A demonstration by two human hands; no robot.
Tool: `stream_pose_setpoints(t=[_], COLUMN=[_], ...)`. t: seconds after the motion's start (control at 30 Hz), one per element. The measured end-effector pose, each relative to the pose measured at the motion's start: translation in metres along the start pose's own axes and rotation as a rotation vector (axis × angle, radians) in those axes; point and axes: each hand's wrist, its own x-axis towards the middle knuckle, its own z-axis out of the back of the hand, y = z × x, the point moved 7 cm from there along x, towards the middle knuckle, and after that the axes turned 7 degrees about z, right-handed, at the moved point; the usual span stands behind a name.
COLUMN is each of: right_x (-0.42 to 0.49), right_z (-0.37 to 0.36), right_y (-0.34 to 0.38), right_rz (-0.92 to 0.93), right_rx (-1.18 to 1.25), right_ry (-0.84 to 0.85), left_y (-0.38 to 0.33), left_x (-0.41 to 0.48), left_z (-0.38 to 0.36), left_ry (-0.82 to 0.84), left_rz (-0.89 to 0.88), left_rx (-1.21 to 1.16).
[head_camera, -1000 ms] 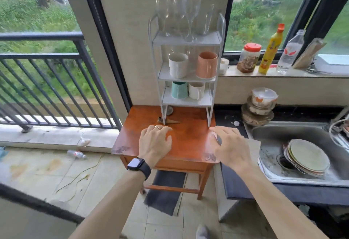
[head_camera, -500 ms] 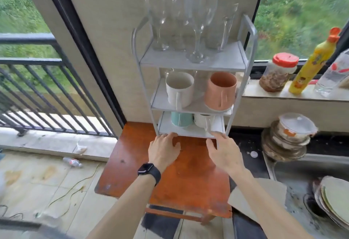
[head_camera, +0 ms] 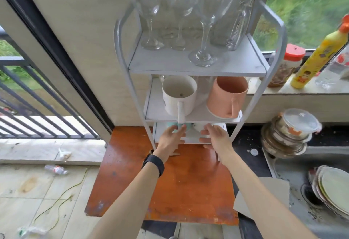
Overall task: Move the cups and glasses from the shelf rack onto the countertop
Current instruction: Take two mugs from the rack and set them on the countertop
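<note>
Bottom tier: the small teal ceramic cup (head_camera: 172,125) and the small white ceramic cup (head_camera: 198,126) stand side by side, half hidden in the white 3-tier metal shelf rack (head_camera: 281,31).
Left hand (head_camera: 170,141): thumb and fingers are parted either side of the teal cup; I cannot tell if the grip has closed.
Right hand (head_camera: 215,140): fingers loosely spread, tips at the white cup.
Knock risk: the tall white mug (head_camera: 178,95) has its handle overhanging just above; lifting early would likely catch it.
Shake risk: a jolted rack could topple the clear stemmed wine glasses (head_camera: 203,31).
</note>
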Motion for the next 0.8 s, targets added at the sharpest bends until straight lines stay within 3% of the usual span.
stream_pose_setpoints(t=[0.4,0.6,0.8], right_x=[-0.042,-0.120,-0.202], right_z=[0.006,0.025,0.084], right_y=[-0.010,-0.018,-0.065], right_rz=[0.098,0.144,0.073], right_rx=[-0.146,-0.031,0.087], right_ry=[-0.086,-0.141,-0.311], left_y=[0.029,0.051,0.076], left_x=[-0.016,-0.055,-0.097], left_z=[0.012,0.004,-0.065], left_ry=[0.106,0.184,0.341], left_rz=[-0.120,-0.211,-0.243], left_rx=[0.027,0.129,0.215])
